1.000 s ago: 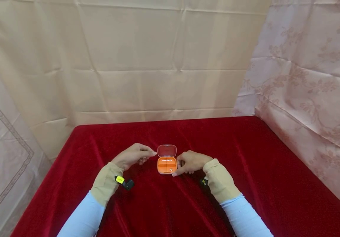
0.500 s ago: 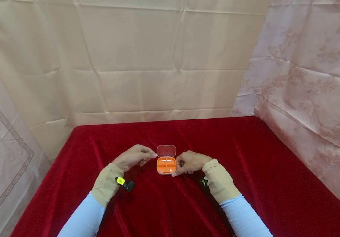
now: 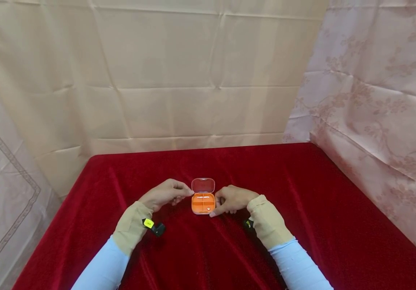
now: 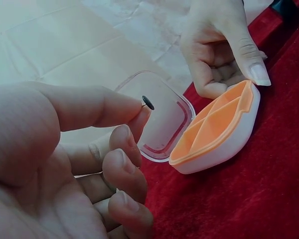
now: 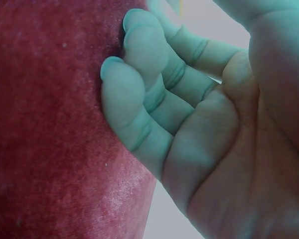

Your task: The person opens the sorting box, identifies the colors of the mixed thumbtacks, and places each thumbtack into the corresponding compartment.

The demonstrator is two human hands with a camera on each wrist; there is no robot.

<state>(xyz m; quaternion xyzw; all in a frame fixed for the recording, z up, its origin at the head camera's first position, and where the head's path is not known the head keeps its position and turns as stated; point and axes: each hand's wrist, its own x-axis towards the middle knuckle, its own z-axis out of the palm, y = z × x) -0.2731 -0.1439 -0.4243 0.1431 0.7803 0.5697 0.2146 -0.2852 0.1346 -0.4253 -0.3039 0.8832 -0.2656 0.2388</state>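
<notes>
A beige cloth [image 3: 164,72] hangs behind, and in front of it stands the bench [image 3: 179,257], draped in deep red. The left hand [image 3: 164,194] is what has changed: over the last second it has drifted in and slightly down, its fingertips now just beside the case near the hinge. Whether they touch it, I can't tell. The right hand [image 3: 235,198] stays put, its grip holding the case's right end, thumb on the near corner. The orange case [image 4: 214,158] sits on the bench between the two hands, its clear lid [image 3: 203,185] tipped back. The left grip pinches a small dark piece [image 4: 148,103] between thumb and forefinger; to my eye the shift puts it close to the compartments, though not inside one. Smallest of all, a pale speck [image 3: 208,208] shows in the near right compartment.
</notes>
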